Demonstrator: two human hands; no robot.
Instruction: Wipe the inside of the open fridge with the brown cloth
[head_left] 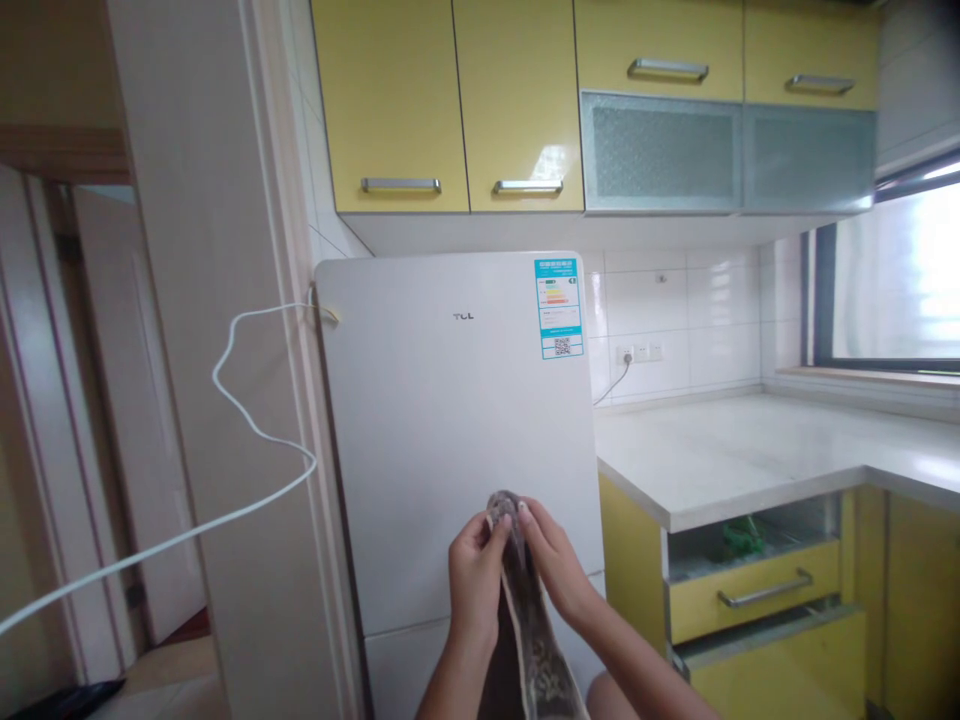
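Observation:
A strip of dark brown fabric [541, 660] with pale edging and a light pattern hangs down toward the bottom of the head view. Its bunched upper end is pinched between my two hands. My left hand [477, 560] is closed on the left side of that end, thumb pressed in. From the right, my right hand [551, 555] grips it too, with thumb and fingers together. What kind of item the fabric belongs to is unclear. Behind both hands stands a white refrigerator [457, 430], its upper door shut.
A white cable [262, 430] loops across the left beside the door frame [217, 330]. Yellow wall cabinets [390, 100] hang above the refrigerator. To the right, a white countertop [712, 440] covers partly pulled-out drawers [757, 590]. A window [892, 270] is at far right.

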